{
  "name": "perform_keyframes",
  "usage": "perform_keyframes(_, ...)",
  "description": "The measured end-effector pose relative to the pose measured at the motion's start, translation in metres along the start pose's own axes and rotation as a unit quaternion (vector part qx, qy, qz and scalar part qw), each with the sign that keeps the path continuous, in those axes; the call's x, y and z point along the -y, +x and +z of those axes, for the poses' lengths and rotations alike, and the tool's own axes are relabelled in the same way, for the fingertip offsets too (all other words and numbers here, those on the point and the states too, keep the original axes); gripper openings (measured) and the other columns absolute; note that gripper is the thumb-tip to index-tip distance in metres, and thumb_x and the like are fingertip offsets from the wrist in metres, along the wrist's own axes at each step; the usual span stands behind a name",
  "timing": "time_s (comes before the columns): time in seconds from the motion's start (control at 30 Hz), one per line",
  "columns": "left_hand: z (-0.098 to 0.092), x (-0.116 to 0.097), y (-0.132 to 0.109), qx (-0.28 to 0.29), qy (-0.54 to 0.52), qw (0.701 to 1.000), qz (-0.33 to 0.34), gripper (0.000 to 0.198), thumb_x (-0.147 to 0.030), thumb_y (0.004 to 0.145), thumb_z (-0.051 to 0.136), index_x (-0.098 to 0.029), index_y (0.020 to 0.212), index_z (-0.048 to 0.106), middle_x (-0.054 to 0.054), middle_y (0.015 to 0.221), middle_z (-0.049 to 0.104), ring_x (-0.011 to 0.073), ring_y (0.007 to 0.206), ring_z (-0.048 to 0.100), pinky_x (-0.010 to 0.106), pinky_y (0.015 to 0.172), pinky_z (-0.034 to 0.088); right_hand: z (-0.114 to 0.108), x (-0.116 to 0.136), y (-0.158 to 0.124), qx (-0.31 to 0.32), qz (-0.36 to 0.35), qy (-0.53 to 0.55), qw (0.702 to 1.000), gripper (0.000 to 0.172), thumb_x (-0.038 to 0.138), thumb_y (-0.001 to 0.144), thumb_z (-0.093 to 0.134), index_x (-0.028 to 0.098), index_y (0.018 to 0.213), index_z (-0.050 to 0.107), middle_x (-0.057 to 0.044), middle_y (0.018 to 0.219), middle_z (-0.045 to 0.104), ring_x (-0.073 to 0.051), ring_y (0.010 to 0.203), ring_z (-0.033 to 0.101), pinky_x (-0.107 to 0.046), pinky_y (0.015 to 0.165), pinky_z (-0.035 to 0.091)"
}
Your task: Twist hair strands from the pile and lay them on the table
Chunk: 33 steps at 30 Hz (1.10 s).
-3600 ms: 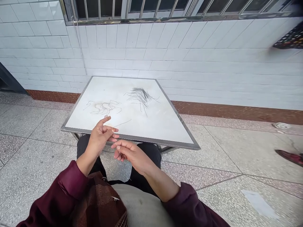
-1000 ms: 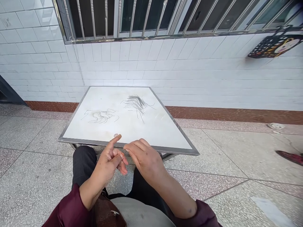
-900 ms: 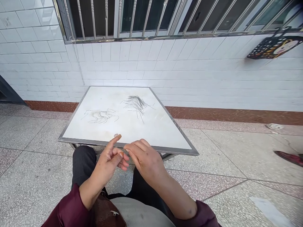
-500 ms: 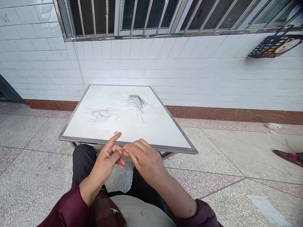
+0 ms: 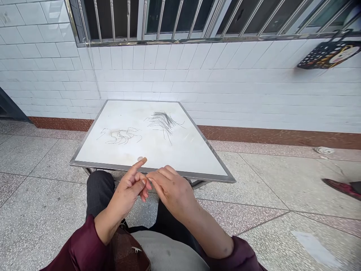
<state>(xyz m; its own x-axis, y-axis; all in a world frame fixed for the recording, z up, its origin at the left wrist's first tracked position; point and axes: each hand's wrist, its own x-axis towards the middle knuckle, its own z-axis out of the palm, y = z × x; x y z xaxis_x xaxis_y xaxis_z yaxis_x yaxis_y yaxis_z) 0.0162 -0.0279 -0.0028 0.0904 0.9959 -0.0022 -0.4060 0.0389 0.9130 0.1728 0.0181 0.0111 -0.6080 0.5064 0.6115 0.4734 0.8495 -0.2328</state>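
Note:
Over the near edge of a white table (image 5: 191, 158) my two hands meet at the fingertips. My left hand (image 5: 131, 188) pinches thumb against a finger, with the index finger stretched out over the tabletop. My right hand (image 5: 173, 190) is closed in a pinch right beside it. Whatever lies between the fingertips is too small to make out. Farther back on the table lies a bundle of thin dark strands (image 5: 163, 121). To its left are loose, curved strands (image 5: 121, 136), spread apart. A small pale, clear piece (image 5: 140, 159) sits just behind my left index fingertip.
Behind the table stands a white tiled wall (image 5: 239, 86) with a barred window (image 5: 175, 22). A patterned bag (image 5: 328, 54) hangs at the right. On the floor are a white coil of cord (image 5: 324, 150), a pale sheet (image 5: 316, 246) and another person's shoe (image 5: 341, 187).
Both hands hold nearly the same pinch, fingertips together. The view has shifted very slightly; the strands on the table have not moved.

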Motion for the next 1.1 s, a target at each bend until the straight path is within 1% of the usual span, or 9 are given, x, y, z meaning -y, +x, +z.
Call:
perform_keyframes(0.17,-0.0022,-0.0016,-0.0007,0.003,0.006,1.000,-0.007,0.061,-0.027,0.088,0.063,-0.023,0.145,0.042,-0.001,0.075,0.059,0.0075,0.055,0.050,0.019,0.049,0.038,0.0007,0.0009,-0.0002,-0.004,-0.001,-0.004,1.000,0.023,0.007,0.095,0.046,0.019,0.083,0.063,-0.003,0.073,0.060,-0.015,0.068,0.049,-0.028,0.063,0.040)
perform_keyframes(0.3,-0.0039,-0.0019,0.0002,-0.002,0.020,1.000,-0.024,0.062,-0.027,0.087,0.062,-0.022,0.145,0.042,-0.002,0.073,0.059,0.0074,0.053,0.049,0.020,0.048,0.037,0.0028,0.0023,-0.0012,0.000,0.001,-0.020,1.000,0.022,0.008,0.095,0.047,0.019,0.084,0.063,-0.002,0.072,0.059,-0.016,0.069,0.049,-0.028,0.062,0.040)
perform_keyframes(0.5,-0.0033,0.0014,0.0024,-0.028,0.051,0.997,-0.041,0.059,-0.027,0.085,0.061,-0.018,0.141,0.046,-0.003,0.068,0.058,0.0071,0.048,0.046,0.020,0.046,0.035,0.0082,0.0027,-0.0038,0.007,0.004,-0.043,0.999,0.022,0.009,0.095,0.046,0.018,0.082,0.061,-0.003,0.072,0.059,-0.016,0.069,0.050,-0.029,0.063,0.041)
perform_keyframes(0.67,-0.0039,0.0040,0.0032,-0.028,0.029,0.998,-0.042,0.058,-0.028,0.084,0.063,-0.017,0.139,0.048,-0.003,0.068,0.058,0.0075,0.049,0.048,0.021,0.046,0.035,0.0095,0.0027,-0.0042,0.016,0.015,-0.043,0.999,0.024,0.008,0.096,0.044,0.018,0.082,0.060,-0.002,0.073,0.059,-0.015,0.068,0.049,-0.029,0.065,0.040)
perform_keyframes(0.9,-0.0015,0.0028,-0.0004,-0.024,-0.015,0.999,-0.029,0.059,-0.027,0.086,0.064,-0.018,0.141,0.046,-0.002,0.073,0.059,0.0071,0.053,0.048,0.021,0.050,0.035,0.0074,0.0061,-0.0035,0.000,0.025,-0.032,0.999,0.026,0.009,0.096,0.044,0.019,0.078,0.059,-0.002,0.070,0.057,-0.015,0.067,0.048,-0.028,0.063,0.038)
perform_keyframes(1.0,-0.0017,0.0041,-0.0013,-0.023,-0.016,0.999,-0.026,0.060,-0.028,0.085,0.065,-0.020,0.141,0.046,-0.002,0.073,0.058,0.0069,0.053,0.047,0.021,0.050,0.033,0.0081,0.0064,-0.0039,-0.004,0.023,-0.035,0.999,0.025,0.008,0.096,0.044,0.019,0.079,0.059,-0.001,0.071,0.057,-0.015,0.067,0.049,-0.028,0.063,0.038)
perform_keyframes(1.1,-0.0031,0.0062,-0.0015,-0.023,-0.003,0.999,-0.025,0.057,-0.030,0.086,0.064,-0.021,0.140,0.048,-0.003,0.073,0.058,0.0067,0.053,0.046,0.021,0.050,0.031,0.0091,0.0062,-0.0047,-0.002,0.027,-0.041,0.999,0.025,0.008,0.095,0.044,0.020,0.079,0.059,-0.001,0.070,0.056,-0.015,0.068,0.050,-0.028,0.063,0.039)
